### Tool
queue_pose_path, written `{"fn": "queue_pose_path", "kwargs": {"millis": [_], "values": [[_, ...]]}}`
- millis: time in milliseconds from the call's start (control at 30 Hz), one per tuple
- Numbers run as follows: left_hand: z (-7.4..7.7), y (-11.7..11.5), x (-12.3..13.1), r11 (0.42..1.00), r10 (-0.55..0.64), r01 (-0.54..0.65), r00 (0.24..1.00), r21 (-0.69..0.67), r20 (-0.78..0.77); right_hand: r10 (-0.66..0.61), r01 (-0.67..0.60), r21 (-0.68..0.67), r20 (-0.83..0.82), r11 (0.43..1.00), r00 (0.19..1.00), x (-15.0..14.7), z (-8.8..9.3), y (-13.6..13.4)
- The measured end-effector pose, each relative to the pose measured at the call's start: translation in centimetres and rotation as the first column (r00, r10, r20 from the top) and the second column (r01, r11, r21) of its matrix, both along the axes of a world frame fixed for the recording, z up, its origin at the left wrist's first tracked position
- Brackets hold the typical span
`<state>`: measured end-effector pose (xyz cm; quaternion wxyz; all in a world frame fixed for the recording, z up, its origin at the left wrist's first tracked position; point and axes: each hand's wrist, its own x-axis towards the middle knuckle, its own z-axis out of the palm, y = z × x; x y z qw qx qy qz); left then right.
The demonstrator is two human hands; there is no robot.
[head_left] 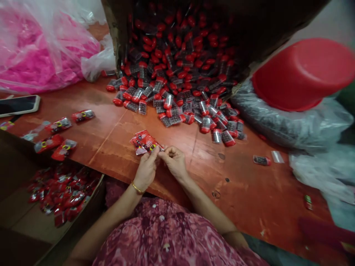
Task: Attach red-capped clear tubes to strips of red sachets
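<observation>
My left hand (147,169) pinches a red printed packet (149,142) by its near edge, low over the wooden table. Fingers closed, my right hand (175,161) meets the same packet at its right corner; its fingertips hide that corner. More red printed pieces (137,142) lie under or against this packet, and I cannot tell how many. Beyond my hands spreads a heap of small clear cases with red rounded ends and dark contents (177,111), spilling from a large dark-sided box (112,31).
Left on the table (102,129) are several filled red packets (83,115) and a phone (19,105). Below the edge, a carton (97,186) holds many more. Pink material in a plastic bag (44,51) stands back left. A red tub (302,74) rests on a bag (291,122) at right.
</observation>
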<state>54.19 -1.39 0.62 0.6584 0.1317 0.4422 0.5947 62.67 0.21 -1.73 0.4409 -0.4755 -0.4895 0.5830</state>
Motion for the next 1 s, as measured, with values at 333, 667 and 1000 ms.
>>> {"fn": "queue_pose_path", "kwargs": {"millis": [333,667,1000], "values": [[1.0,2.8,-10.8,0.773,0.627,-0.619,0.779,-0.142,0.018,-0.449,-0.009,0.466,0.856,0.885,0.256,9.8,1.0,10.0],[-1.9,3.1,-7.6,0.983,0.183,-0.042,0.379,0.181,-0.907,-0.295,-0.204,0.305,0.952,0.930,0.076,7.3,-1.8,2.8],[-3.6,3.7,-7.3,0.992,-0.020,0.122,-0.181,-0.043,-0.983,-0.351,-0.286,0.518,0.808,0.806,0.474,5.0,-0.1,1.3]]}}
